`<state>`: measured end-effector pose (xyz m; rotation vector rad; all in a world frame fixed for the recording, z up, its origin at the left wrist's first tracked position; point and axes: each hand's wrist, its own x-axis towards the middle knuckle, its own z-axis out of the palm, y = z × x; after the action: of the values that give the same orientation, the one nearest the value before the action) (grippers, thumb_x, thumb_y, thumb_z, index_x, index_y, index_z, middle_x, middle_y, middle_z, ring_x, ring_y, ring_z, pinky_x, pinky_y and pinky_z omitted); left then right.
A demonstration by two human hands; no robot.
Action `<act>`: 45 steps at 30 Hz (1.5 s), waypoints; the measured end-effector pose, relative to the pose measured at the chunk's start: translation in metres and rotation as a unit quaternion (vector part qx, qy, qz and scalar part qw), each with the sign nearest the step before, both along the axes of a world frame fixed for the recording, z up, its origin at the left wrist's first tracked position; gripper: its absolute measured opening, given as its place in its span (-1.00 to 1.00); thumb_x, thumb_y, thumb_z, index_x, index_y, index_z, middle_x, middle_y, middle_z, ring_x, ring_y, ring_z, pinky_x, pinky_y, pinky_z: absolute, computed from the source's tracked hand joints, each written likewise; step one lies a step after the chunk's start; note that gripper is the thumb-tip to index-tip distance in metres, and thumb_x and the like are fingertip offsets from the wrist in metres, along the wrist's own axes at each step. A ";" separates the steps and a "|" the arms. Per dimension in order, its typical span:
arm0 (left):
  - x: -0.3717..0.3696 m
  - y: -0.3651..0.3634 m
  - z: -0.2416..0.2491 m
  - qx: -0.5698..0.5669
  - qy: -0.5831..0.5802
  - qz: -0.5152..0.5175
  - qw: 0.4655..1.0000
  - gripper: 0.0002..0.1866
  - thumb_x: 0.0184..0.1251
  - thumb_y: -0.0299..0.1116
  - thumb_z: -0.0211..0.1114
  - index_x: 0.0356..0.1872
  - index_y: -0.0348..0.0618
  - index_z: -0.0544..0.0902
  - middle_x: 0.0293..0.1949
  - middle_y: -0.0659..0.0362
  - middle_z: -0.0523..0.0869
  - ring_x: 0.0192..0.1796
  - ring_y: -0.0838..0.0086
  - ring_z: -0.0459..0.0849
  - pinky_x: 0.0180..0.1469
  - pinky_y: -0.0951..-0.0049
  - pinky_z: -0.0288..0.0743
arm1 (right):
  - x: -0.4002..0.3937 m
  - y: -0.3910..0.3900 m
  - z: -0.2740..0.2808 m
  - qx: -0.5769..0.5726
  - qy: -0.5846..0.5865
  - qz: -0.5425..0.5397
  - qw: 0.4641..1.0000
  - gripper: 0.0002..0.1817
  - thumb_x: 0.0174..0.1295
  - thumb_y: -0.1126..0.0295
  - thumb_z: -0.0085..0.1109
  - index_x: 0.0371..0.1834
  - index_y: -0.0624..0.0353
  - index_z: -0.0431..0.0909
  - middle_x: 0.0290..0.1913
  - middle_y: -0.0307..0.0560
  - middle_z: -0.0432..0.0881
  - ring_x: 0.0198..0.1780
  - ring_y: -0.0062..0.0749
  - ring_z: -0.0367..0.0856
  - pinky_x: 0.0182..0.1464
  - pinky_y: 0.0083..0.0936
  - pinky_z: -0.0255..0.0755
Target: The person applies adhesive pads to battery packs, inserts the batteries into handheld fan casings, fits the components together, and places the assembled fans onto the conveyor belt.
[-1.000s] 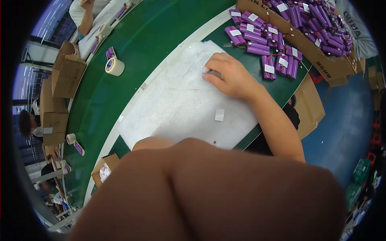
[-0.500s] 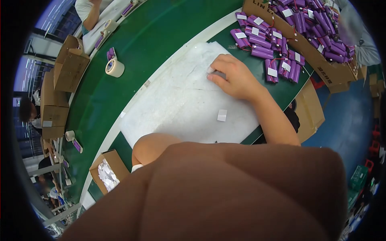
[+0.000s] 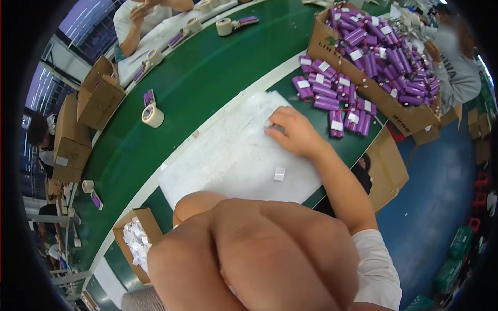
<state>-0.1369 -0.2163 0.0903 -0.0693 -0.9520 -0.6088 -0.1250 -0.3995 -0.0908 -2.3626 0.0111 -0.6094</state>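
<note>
My right hand rests at the upper right of the white mat, thumb and fingers curled towards each other. A whitish bit shows at the fingertips, too small to identify. My left hand is raised very near the camera and fills the bottom middle, its fingers bent and pressed together; what they hold is hidden. On the mat below my right hand lies a small white square. Purple battery packs with white labels and red wires lie on the green table beyond my right hand.
A large cardboard box of purple packs stands upper right. At lower left is a small box of white pieces. A tape roll sits across the green surface. Co-workers sit at upper left and upper right.
The view has shifted, so the table and boxes appear lower. My left hand, a brown blur before, now shows its bent fingers. My right hand keeps its place on the mat.
</note>
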 end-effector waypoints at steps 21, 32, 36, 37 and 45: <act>-0.005 0.042 0.006 -0.094 -0.409 -0.115 0.900 -0.40 0.54 0.07 -0.10 0.18 -0.34 0.51 -0.15 -0.13 0.73 -0.24 0.12 0.71 -0.14 0.15 0.54 | 0.009 0.009 -0.017 -0.099 -0.034 -0.029 0.994 -0.81 0.14 0.30 0.25 -0.41 0.21 0.62 -0.31 0.10 0.60 -0.16 0.05 0.57 -0.05 -0.14 0.45; -0.085 0.089 0.012 -0.077 -0.697 -0.078 0.709 -0.49 0.45 -0.07 0.12 0.18 -0.32 0.53 -0.11 -0.06 0.71 -0.17 0.08 0.66 -0.13 0.19 0.49 | -0.032 0.045 -0.022 -0.232 -0.053 -0.046 0.970 -0.77 0.19 0.35 0.16 -0.16 0.25 0.59 -0.04 0.10 0.62 0.08 0.08 0.51 0.20 -0.15 0.37; -0.091 0.072 -0.006 0.081 -0.790 -0.094 0.600 -0.50 0.34 -0.26 0.23 0.26 -0.25 0.48 -0.02 -0.13 0.69 -0.01 0.00 0.64 0.05 0.18 0.50 | -0.035 0.044 -0.025 -0.213 -0.064 -0.050 0.974 -0.78 0.18 0.35 0.16 -0.19 0.26 0.59 -0.02 0.11 0.61 0.10 0.08 0.51 0.21 -0.14 0.36; -0.088 0.064 -0.014 0.128 -0.793 -0.096 0.587 -0.50 0.33 -0.28 0.24 0.27 -0.25 0.48 -0.02 -0.14 0.68 -0.01 -0.01 0.65 0.06 0.17 0.50 | -0.035 0.047 -0.023 -0.207 -0.056 -0.051 0.975 -0.78 0.18 0.35 0.16 -0.19 0.26 0.59 -0.02 0.12 0.61 0.09 0.08 0.51 0.21 -0.13 0.36; -0.028 0.060 -0.082 0.350 -0.794 -0.111 0.485 -0.65 0.41 -0.28 0.20 0.10 -0.27 0.57 -0.05 -0.07 0.71 -0.04 0.16 0.69 0.05 0.23 0.52 | -0.039 0.034 -0.021 -0.173 -0.073 -0.018 0.982 -0.77 0.14 0.32 0.23 -0.22 0.23 0.61 0.01 0.12 0.61 0.11 0.08 0.51 0.22 -0.11 0.34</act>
<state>-0.1647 -0.1567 0.0080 1.4126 -2.4158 -1.2861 -0.1642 -0.3652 -0.1114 -2.6479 -0.1279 -0.8583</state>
